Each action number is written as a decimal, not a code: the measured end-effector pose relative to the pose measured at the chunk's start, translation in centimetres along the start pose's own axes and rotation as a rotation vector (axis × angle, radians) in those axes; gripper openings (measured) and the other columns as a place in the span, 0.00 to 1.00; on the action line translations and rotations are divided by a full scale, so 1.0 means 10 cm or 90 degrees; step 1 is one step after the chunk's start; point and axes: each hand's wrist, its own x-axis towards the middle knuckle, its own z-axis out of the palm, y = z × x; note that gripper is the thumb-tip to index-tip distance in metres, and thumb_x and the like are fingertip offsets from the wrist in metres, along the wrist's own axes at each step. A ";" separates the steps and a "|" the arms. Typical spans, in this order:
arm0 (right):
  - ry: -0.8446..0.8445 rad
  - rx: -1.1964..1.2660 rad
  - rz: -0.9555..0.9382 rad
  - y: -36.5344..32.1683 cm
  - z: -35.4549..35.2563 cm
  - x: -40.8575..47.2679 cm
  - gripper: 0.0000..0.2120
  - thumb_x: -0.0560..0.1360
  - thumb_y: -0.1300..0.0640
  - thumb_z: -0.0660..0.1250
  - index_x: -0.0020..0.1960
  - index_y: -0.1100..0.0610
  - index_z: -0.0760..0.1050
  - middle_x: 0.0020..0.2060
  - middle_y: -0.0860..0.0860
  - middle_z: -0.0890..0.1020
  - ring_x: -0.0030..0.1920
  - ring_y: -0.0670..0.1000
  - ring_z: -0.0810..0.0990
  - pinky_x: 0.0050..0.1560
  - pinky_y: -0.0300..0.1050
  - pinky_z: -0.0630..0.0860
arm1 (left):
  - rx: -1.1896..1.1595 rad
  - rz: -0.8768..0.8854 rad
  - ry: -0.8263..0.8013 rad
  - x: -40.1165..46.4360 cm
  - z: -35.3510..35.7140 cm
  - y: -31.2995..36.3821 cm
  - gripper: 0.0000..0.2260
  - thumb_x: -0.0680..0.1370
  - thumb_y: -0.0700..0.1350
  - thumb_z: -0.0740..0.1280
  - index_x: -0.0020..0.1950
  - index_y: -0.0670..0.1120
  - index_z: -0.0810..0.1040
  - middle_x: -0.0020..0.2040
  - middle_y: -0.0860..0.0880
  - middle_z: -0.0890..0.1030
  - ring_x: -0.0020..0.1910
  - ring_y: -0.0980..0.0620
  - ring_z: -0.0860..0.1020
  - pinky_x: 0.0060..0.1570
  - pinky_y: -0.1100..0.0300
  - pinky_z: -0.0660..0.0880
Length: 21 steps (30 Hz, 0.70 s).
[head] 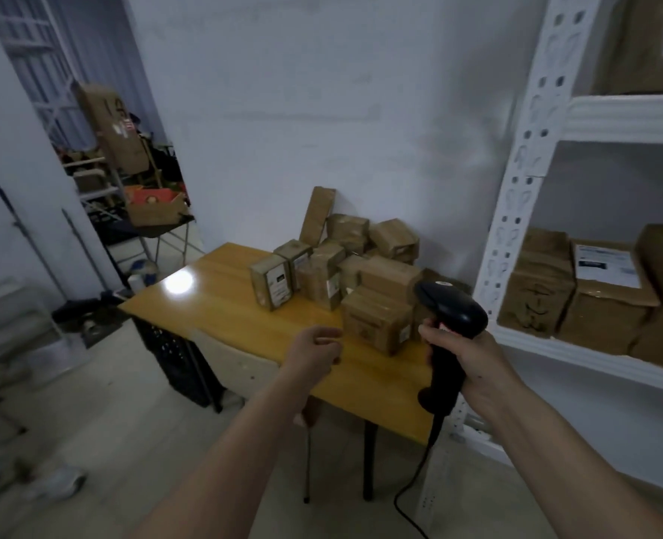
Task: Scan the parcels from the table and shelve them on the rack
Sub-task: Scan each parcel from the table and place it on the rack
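Black scanner [452, 317] gripped in right hand [466, 357]; left hand [314, 350] empty, loosely curled — over wooden table [221, 305] near cardboard parcels [345, 278]; rack [536, 157] at right.

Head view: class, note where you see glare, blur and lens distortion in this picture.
Head view: a bright glare patch sits on the table; the rack upright leans and bows from wide-angle distortion; the floor clutter at left is smeared; the parcels look soft, labels unreadable; the left hand is slightly blurred; the scanner in the right hand is sharper.
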 end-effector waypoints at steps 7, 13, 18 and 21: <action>-0.018 -0.016 0.049 0.33 0.49 0.44 0.06 0.68 0.66 0.74 0.40 0.60 0.78 0.32 0.54 0.77 0.32 0.52 0.76 0.40 0.48 0.74 | -0.016 -0.032 0.033 0.44 -0.40 -0.17 0.10 0.79 0.39 0.66 0.60 0.44 0.78 0.47 0.48 0.79 0.43 0.53 0.77 0.38 0.62 0.72; -0.043 0.002 0.068 0.44 0.86 1.16 0.05 0.68 0.67 0.73 0.40 0.60 0.78 0.33 0.55 0.77 0.33 0.53 0.75 0.42 0.49 0.73 | 0.007 -0.030 0.029 1.20 -0.61 -0.12 0.10 0.79 0.39 0.66 0.60 0.43 0.77 0.45 0.47 0.78 0.42 0.52 0.77 0.37 0.62 0.72; -0.047 0.032 0.102 0.42 1.19 2.00 0.06 0.70 0.69 0.72 0.39 0.61 0.77 0.31 0.55 0.77 0.32 0.53 0.74 0.38 0.48 0.72 | 0.052 -0.027 0.031 2.06 -0.79 0.08 0.11 0.80 0.39 0.65 0.62 0.42 0.76 0.44 0.48 0.77 0.39 0.53 0.76 0.38 0.61 0.73; -0.058 0.023 0.129 0.45 1.36 2.47 0.06 0.70 0.69 0.72 0.40 0.61 0.77 0.32 0.55 0.77 0.31 0.53 0.74 0.36 0.47 0.72 | 0.096 -0.009 0.032 2.56 -0.88 0.16 0.12 0.80 0.40 0.65 0.64 0.42 0.76 0.48 0.46 0.77 0.41 0.53 0.76 0.38 0.63 0.73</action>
